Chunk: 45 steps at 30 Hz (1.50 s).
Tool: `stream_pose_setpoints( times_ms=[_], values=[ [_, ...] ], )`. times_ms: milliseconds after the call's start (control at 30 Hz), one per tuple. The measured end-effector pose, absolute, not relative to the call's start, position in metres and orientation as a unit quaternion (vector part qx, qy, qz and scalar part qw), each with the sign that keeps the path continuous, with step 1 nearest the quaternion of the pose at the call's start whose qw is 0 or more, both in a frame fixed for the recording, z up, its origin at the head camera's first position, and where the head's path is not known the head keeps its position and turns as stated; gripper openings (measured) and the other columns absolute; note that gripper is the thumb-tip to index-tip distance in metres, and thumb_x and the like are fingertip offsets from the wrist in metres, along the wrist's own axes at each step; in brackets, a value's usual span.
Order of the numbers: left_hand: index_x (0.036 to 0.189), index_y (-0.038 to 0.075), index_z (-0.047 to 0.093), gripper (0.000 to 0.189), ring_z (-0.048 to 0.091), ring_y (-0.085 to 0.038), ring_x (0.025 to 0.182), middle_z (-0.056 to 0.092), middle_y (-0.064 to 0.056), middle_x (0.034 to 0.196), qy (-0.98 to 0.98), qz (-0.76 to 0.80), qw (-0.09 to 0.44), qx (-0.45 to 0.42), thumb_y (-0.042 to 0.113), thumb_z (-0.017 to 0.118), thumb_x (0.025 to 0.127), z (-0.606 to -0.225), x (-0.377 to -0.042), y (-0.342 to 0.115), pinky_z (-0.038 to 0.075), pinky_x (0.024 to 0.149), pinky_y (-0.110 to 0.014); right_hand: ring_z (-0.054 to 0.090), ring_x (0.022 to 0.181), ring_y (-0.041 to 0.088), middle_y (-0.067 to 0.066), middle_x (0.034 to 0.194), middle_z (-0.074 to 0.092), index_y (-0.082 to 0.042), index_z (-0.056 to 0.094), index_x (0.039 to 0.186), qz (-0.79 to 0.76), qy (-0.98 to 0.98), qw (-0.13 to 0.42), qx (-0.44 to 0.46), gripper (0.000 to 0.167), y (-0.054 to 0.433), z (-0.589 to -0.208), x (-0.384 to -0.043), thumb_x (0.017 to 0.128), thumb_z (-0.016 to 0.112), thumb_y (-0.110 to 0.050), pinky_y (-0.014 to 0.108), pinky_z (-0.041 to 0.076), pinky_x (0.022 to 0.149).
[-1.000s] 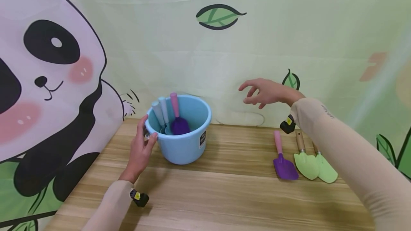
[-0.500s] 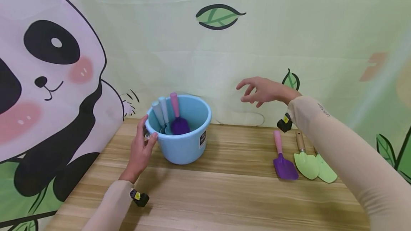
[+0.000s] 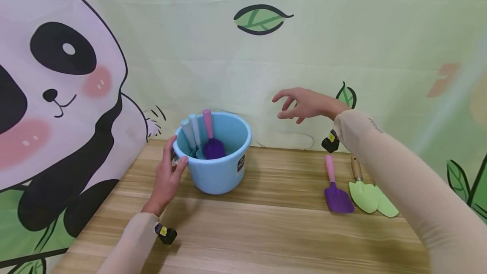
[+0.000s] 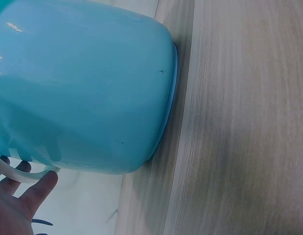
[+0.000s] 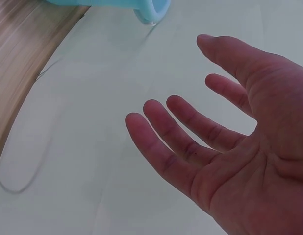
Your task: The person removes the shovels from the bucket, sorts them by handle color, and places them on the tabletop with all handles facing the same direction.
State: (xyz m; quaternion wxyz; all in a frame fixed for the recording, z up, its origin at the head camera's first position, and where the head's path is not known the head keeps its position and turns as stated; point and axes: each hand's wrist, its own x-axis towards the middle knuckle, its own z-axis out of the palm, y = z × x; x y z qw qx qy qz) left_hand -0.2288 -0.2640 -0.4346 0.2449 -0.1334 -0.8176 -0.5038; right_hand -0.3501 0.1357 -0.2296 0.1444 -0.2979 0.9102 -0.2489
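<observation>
A light-blue bucket point(image 3: 217, 176) stands upright on the wooden table. My left hand point(image 3: 167, 181) grips its left side at the rim, thumb in front; in the left wrist view the fingers point(image 4: 25, 166) are at a pale handle point(image 4: 24, 175). Inside the bucket lean two light-blue-handled tools point(image 3: 189, 132) and a purple shovel point(image 3: 214, 149) with a pink handle. My right hand point(image 3: 302, 102) hangs in the air right of the bucket, fingers loosely spread, holding nothing. Below it on the table lie another purple shovel point(image 3: 338, 198) with a pink handle and a green trowel point(image 3: 364, 197) with a wooden handle.
A second green tool point(image 3: 387, 203) lies partly under the green trowel, its upper end hidden by my right sleeve. Behind the wooden table point(image 3: 266, 236) hangs a pale green cloth backdrop point(image 3: 190, 33) printed with a panda and leaves.
My right hand has drifted left and slightly up, toward the bucket. The left hand, the bucket and the tools have stayed in place.
</observation>
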Motion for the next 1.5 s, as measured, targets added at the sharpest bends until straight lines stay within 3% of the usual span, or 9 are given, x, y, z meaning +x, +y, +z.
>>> stream_pose_setpoints(
  times_ms=[633,1500],
  values=[
    [0.164,0.028,0.019,0.065,0.04,-0.042,0.143,0.035,-0.012,0.163,-0.819,-0.505,0.242,-0.129,0.027,0.051,0.108,-0.434,-0.228,-0.262,0.046,0.098,-0.07,0.066,0.111,0.039,0.019,0.136,0.058,-0.014,0.046,0.151,-0.259,0.904,0.143,-0.31,0.062,0.101,-0.223,-0.36,0.097,0.073,-0.028,0.043,0.062,0.085],
    [0.163,0.027,0.02,0.064,0.042,-0.041,0.143,0.036,-0.012,0.163,-0.816,-0.505,0.246,-0.133,0.026,0.052,0.107,-0.435,-0.229,-0.264,0.048,0.097,-0.068,0.065,0.111,0.031,0.016,0.135,0.06,-0.018,0.048,0.149,-0.281,0.889,0.156,-0.325,0.06,0.051,-0.215,-0.367,0.096,0.074,-0.029,0.043,0.062,0.086]
  ],
)
